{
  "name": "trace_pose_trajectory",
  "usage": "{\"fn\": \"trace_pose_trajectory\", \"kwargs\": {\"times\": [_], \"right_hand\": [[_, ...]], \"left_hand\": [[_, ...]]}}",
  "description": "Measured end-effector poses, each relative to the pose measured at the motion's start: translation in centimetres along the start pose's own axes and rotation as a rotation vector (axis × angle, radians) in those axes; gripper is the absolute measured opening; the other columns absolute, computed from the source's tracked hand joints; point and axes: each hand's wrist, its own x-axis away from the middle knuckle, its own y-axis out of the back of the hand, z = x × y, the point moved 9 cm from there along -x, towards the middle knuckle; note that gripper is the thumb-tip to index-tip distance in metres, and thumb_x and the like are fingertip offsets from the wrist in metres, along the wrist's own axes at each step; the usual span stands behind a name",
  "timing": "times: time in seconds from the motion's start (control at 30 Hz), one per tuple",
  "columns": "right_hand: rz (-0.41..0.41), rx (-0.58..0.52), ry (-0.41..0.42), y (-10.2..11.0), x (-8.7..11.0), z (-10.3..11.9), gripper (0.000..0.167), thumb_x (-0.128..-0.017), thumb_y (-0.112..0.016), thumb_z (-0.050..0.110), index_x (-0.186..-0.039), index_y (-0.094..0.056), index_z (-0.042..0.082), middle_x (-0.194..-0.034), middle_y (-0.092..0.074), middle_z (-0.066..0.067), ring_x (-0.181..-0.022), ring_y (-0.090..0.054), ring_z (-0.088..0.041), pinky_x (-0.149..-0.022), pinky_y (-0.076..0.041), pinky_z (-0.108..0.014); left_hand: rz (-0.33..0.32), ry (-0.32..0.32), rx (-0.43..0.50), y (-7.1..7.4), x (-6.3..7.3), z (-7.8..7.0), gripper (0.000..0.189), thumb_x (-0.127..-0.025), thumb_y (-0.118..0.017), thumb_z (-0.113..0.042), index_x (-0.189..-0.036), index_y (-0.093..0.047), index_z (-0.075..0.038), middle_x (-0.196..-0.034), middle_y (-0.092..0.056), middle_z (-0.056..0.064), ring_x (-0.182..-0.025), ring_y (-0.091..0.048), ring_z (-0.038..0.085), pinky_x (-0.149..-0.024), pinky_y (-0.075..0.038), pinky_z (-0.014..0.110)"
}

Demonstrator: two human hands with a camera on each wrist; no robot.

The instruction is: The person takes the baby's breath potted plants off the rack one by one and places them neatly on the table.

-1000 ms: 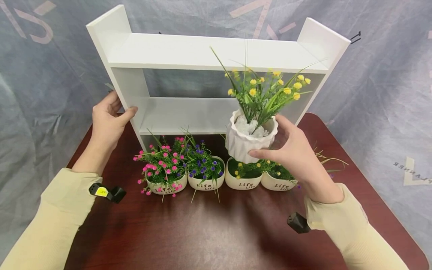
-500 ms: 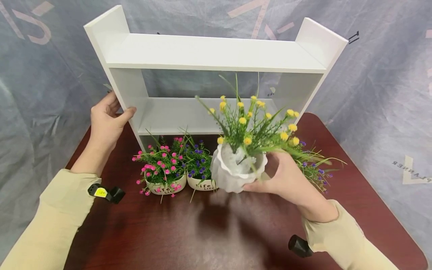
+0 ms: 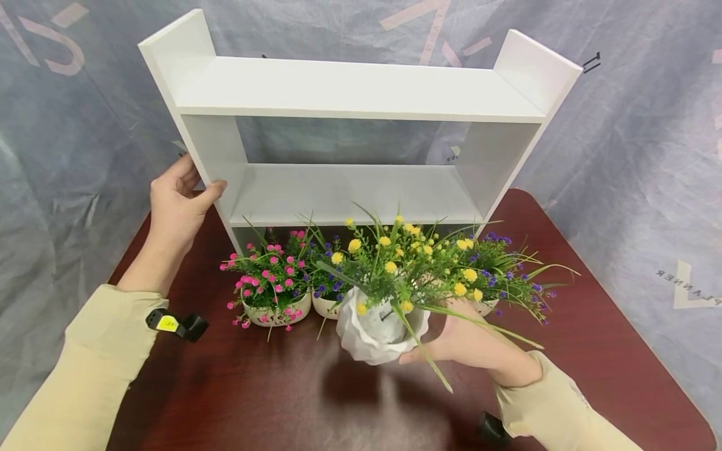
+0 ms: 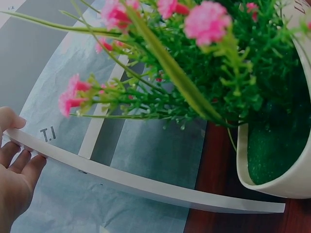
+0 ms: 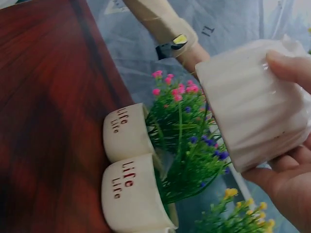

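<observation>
My right hand point(image 3: 459, 344) holds a ridged white flowerpot point(image 3: 358, 332) by its right side, thumb toward the front. Yellow flowers and long grass blades grow from it over pale stones. The pot hangs tilted above the table, its shadow below. In the right wrist view, thumb and fingers clasp the fluted pot point(image 5: 252, 107) from both sides. My left hand point(image 3: 177, 203) grips the left side panel of a white shelf unit point(image 3: 361, 88). The left wrist view shows thumb and fingers on opposite faces of that panel point(image 4: 136, 187).
Oval cream planters lettered "Life" stand in a row before the shelf: a pink-flowered planter point(image 3: 276, 314), a blue-flowered planter point(image 3: 324, 307), others partly hidden behind the held plant. Purple flowers point(image 3: 507, 272) spread at the right. A dark red table point(image 3: 237, 388) carries everything; grey cloth point(image 3: 632, 125) hangs behind.
My right hand has brought the white pot down and toward me, slightly left, from in front of the shelf. The pot has tipped toward me. My left hand stays on the side panel.
</observation>
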Motion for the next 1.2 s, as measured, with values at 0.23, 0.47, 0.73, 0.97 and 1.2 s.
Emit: {"fn": "trace_pose_trajectory", "kwargs": {"times": [0.23, 0.47, 0.73, 0.97, 1.2], "right_hand": [[0.129, 0.032, -0.016, 1.3, 1.2, 8.0, 0.074, -0.062, -0.089, 0.038, -0.125, -0.064, 0.010, -0.117, -0.070, -0.003, -0.106, -0.063, -0.018, -0.088, -0.051, -0.029], [0.177, -0.096, 0.111, -0.7, 1.2, 8.3, 0.082, -0.064, -0.089, 0.038, -0.136, -0.055, 0.015, -0.135, -0.060, -0.002, -0.125, -0.053, -0.015, -0.105, -0.045, -0.032], [0.261, -0.412, 0.225, -3.4, 0.7, 7.8, 0.096, -0.064, -0.090, 0.016, -0.144, -0.039, 0.005, -0.142, -0.050, -0.013, -0.129, -0.050, -0.009, -0.110, -0.041, -0.032], [0.330, -0.443, 0.198, -4.9, 0.6, 6.8, 0.096, -0.066, -0.088, 0.015, -0.146, -0.036, 0.004, -0.145, -0.047, -0.015, -0.131, -0.047, -0.012, -0.112, -0.040, -0.033], [0.362, -0.387, 0.170, -6.2, 0.6, 6.0, 0.108, -0.064, -0.089, 0.015, -0.151, -0.027, 0.011, -0.151, -0.040, -0.009, -0.135, -0.044, -0.016, -0.113, -0.038, -0.031]], "left_hand": [[0.003, -0.006, -0.020, 0.0, 0.0, 0.0, 0.051, -0.082, -0.063, 0.010, -0.130, -0.061, -0.005, -0.119, -0.069, -0.002, -0.109, -0.063, 0.005, -0.076, -0.052, 0.009], [0.006, 0.007, -0.034, 0.1, 0.1, 0.0, 0.051, -0.082, -0.065, 0.009, -0.131, -0.060, -0.006, -0.120, -0.068, -0.003, -0.110, -0.063, 0.005, -0.076, -0.051, 0.009], [0.002, -0.001, -0.007, 0.2, 0.1, -0.1, 0.049, -0.082, -0.064, 0.009, -0.129, -0.061, -0.004, -0.119, -0.068, -0.003, -0.109, -0.063, 0.005, -0.076, -0.052, 0.009], [0.005, -0.006, 0.000, 0.0, 0.1, 0.0, 0.050, -0.082, -0.064, 0.010, -0.130, -0.061, -0.003, -0.119, -0.068, -0.002, -0.109, -0.063, 0.005, -0.076, -0.052, 0.009], [0.001, -0.006, 0.009, 0.1, 0.1, 0.0, 0.050, -0.082, -0.065, 0.009, -0.130, -0.061, -0.004, -0.117, -0.069, -0.004, -0.109, -0.063, 0.005, -0.075, -0.052, 0.009]]}}
